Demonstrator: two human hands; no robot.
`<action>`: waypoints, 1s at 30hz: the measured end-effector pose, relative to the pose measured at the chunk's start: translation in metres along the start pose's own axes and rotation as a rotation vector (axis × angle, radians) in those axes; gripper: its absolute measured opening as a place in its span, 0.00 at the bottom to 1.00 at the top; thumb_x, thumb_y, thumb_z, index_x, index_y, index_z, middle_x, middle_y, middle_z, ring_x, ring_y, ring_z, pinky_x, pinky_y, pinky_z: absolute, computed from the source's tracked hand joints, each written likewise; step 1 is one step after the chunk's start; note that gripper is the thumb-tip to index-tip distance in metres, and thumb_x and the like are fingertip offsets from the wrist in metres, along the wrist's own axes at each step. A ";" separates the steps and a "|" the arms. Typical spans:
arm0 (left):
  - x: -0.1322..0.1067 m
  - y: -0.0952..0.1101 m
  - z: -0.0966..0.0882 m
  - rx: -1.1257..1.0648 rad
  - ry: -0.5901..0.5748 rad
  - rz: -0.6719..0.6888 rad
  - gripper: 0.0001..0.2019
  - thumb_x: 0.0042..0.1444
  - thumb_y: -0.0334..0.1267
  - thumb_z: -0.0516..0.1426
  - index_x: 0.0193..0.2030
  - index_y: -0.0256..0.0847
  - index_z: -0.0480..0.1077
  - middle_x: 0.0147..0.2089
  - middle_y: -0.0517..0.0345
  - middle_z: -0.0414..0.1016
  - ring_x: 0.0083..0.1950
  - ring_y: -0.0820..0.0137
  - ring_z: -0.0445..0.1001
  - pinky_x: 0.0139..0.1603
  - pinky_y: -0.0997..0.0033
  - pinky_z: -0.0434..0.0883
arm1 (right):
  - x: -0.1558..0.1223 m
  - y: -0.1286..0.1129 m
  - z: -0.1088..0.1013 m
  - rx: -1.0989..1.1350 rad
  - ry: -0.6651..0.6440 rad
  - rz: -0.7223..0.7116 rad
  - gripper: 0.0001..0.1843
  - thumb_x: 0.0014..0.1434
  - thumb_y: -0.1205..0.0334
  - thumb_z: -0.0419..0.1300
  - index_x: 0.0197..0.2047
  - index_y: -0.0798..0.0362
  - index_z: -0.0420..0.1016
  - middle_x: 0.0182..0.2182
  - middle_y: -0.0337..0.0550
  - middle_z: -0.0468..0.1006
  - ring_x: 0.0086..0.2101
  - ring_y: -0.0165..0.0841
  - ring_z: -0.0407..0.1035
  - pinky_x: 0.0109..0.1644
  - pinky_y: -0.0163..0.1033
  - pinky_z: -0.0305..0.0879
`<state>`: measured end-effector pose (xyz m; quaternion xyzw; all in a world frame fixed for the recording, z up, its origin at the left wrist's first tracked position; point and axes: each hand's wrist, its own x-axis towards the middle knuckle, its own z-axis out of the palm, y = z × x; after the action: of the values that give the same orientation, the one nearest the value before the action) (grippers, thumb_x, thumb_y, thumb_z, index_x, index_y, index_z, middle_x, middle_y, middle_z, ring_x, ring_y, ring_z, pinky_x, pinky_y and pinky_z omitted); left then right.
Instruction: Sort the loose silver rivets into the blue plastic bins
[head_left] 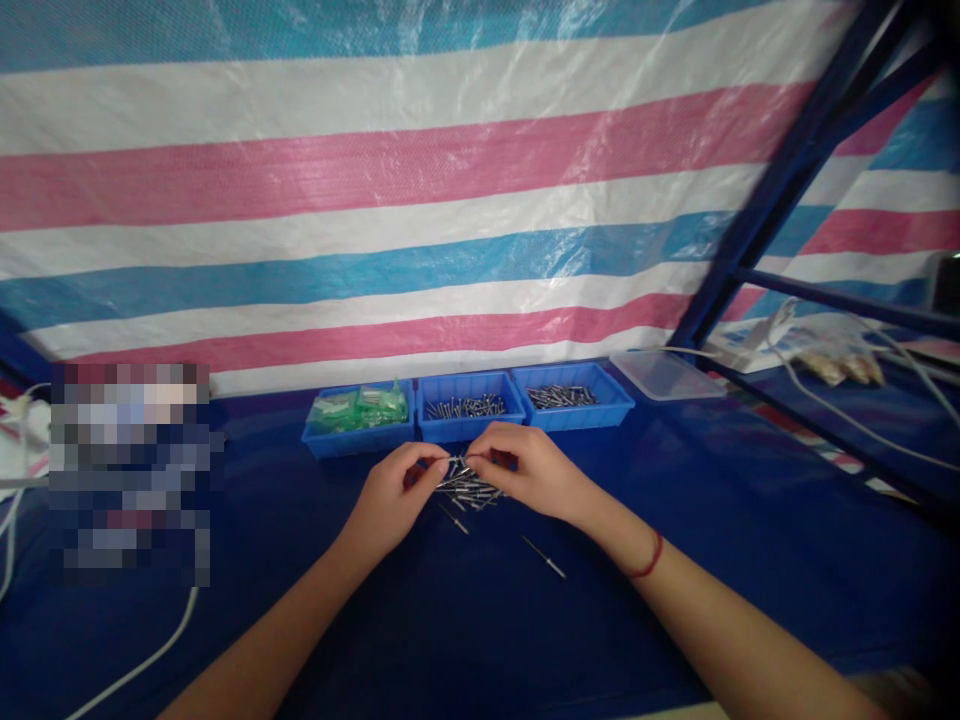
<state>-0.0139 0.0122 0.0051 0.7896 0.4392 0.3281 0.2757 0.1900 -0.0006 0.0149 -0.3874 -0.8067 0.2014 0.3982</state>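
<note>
Left hand [396,492] and right hand [523,468] pinch a metal pin [457,459] above loose pins [469,490].

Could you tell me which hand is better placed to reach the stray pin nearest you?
Probably the right hand: the stray pin lies just below its wrist, farther from the left hand. Both pinch a small part.

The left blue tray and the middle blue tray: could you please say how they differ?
The left blue tray holds green bagged pieces heaped above its rim; the middle blue tray holds loose silvery pins lying low. The middle blue tray sits behind the left hand and right hand, both pinching a pin; the left blue tray stands aside. Both are blue, rectangular, alike in size.
</note>
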 end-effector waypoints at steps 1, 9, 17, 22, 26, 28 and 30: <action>-0.001 0.001 0.001 -0.010 -0.007 -0.004 0.09 0.60 0.41 0.53 0.41 0.41 0.72 0.37 0.58 0.75 0.34 0.70 0.71 0.34 0.73 0.67 | 0.000 0.000 0.001 0.020 0.027 0.013 0.07 0.59 0.64 0.56 0.32 0.54 0.75 0.27 0.40 0.72 0.26 0.28 0.64 0.30 0.34 0.60; -0.006 0.010 0.008 -0.024 -0.078 0.010 0.09 0.59 0.39 0.54 0.39 0.38 0.71 0.31 0.60 0.70 0.29 0.74 0.66 0.29 0.75 0.62 | -0.001 -0.002 0.007 0.173 0.106 0.089 0.06 0.57 0.61 0.59 0.31 0.54 0.74 0.26 0.38 0.71 0.24 0.26 0.61 0.27 0.33 0.58; -0.006 0.012 0.006 -0.025 -0.099 0.050 0.09 0.60 0.40 0.53 0.38 0.39 0.73 0.32 0.60 0.69 0.30 0.74 0.66 0.30 0.76 0.62 | -0.001 -0.003 0.010 0.209 0.088 0.089 0.05 0.56 0.62 0.60 0.30 0.54 0.74 0.25 0.37 0.68 0.24 0.26 0.61 0.26 0.33 0.58; -0.006 0.011 0.007 -0.017 -0.116 0.050 0.10 0.61 0.40 0.52 0.38 0.39 0.72 0.33 0.59 0.70 0.31 0.73 0.66 0.31 0.75 0.63 | -0.001 -0.004 0.010 0.207 0.088 0.080 0.05 0.56 0.62 0.60 0.30 0.53 0.73 0.25 0.37 0.69 0.24 0.26 0.61 0.26 0.33 0.59; -0.006 0.010 0.007 -0.017 -0.139 0.066 0.11 0.61 0.40 0.51 0.38 0.39 0.72 0.34 0.58 0.70 0.32 0.73 0.67 0.33 0.75 0.64 | -0.001 -0.005 0.010 0.199 0.095 0.077 0.06 0.56 0.60 0.60 0.30 0.53 0.73 0.25 0.37 0.69 0.24 0.26 0.61 0.26 0.33 0.58; -0.006 0.010 0.007 -0.015 -0.148 0.073 0.11 0.62 0.40 0.50 0.38 0.39 0.72 0.34 0.58 0.69 0.32 0.73 0.67 0.32 0.75 0.63 | -0.001 -0.005 0.010 0.191 0.098 0.077 0.06 0.56 0.60 0.60 0.30 0.53 0.73 0.25 0.37 0.69 0.24 0.26 0.60 0.26 0.33 0.58; -0.006 0.009 0.008 -0.013 -0.150 0.078 0.11 0.62 0.40 0.50 0.38 0.39 0.72 0.34 0.58 0.69 0.31 0.73 0.67 0.32 0.75 0.63 | -0.002 -0.006 0.009 0.185 0.100 0.076 0.05 0.56 0.62 0.60 0.29 0.53 0.73 0.25 0.37 0.69 0.24 0.26 0.60 0.26 0.33 0.58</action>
<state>-0.0058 0.0018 0.0053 0.8267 0.3841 0.2812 0.2998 0.1803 -0.0057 0.0122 -0.3888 -0.7485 0.2703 0.4642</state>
